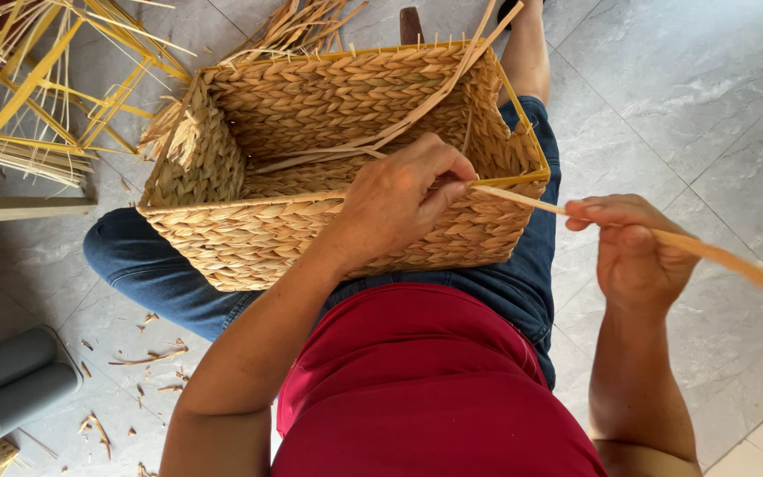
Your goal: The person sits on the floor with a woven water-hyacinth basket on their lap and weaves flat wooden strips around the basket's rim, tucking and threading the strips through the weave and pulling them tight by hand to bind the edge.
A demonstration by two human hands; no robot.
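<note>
Red-shirted, the person is weaving a rim: left hand (pixel 399 199) is pinching the rectangular woven straw basket (pixel 311 238) edge, right hand (pixel 633 252) is gripping the flat tan straw strand (pixel 523 201), which probably needs tightening next.

Basket-weaving workshop: reed strips (pixel 37 79), woven basket (pixel 328 177)

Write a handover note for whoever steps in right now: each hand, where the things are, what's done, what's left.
Left hand: pinching the rim of the woven basket near its right corner, where the strand enters.
Right hand: gripping the same strand, pulled taut to the right.
Basket rests on the lap, open side up; walls look fully woven.
Loose fibre ends lie inside.
Left: the rim near that corner seems unfinished; strand still loose.
Spare straw lies on the floor, upper left.
</note>
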